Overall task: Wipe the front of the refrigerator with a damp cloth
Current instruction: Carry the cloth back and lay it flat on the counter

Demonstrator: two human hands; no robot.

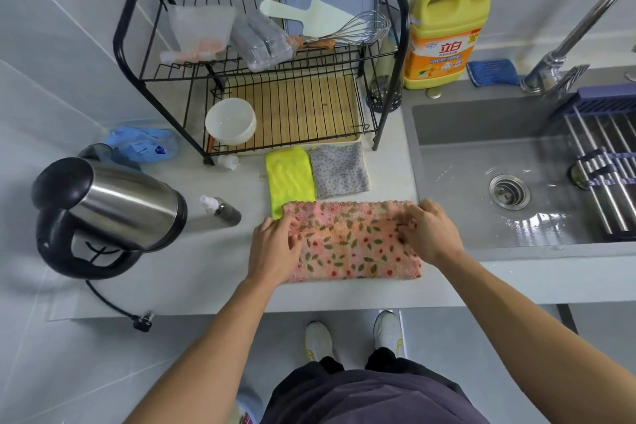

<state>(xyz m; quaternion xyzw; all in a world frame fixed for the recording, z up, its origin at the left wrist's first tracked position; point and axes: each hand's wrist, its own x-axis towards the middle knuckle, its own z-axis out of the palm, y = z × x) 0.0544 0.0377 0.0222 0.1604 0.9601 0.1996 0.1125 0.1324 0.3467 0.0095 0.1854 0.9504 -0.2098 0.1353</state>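
Pink floral cloth (pixel 354 244) lies flat on the grey counter (pixel 220 272), at its front edge, just left of the sink (pixel 481 155). It looks folded lengthwise: a back layer runs along the far side, with a fold line across the middle.

Left hand (pixel 272 251) sits on the cloth's left end, palm down. Its fingertips (pixel 292 237) are curled in together and gather a bit of the fabric at the fold line; the cloth edge passes under the fingers. Right hand (pixel 430 231) is on the right end, over the far corner nearest the sink. Its fingers (pixel 409 224) are bunched and bent onto the fabric, which puckers beneath them. Whether they truly pinch a layer or only press it down I cannot tell, since the knuckles hide the tips.

Behind the pink cloth, touching its far edge: a yellow cloth (pixel 289 179), and just beside that a grey spotted cloth (pixel 339 170). Both lie flat in front of the black dish rack (pixel 261 79). White bowl (pixel 230 120) on the rack's lower tier. Steel kettle (pixel 103 203) stands well to the left, a small spray bottle (pixel 222 210) between it and the cloths. Yellow detergent jug (pixel 447 31) behind the sink corner. Sink basin is wet around the drain (pixel 509 191).
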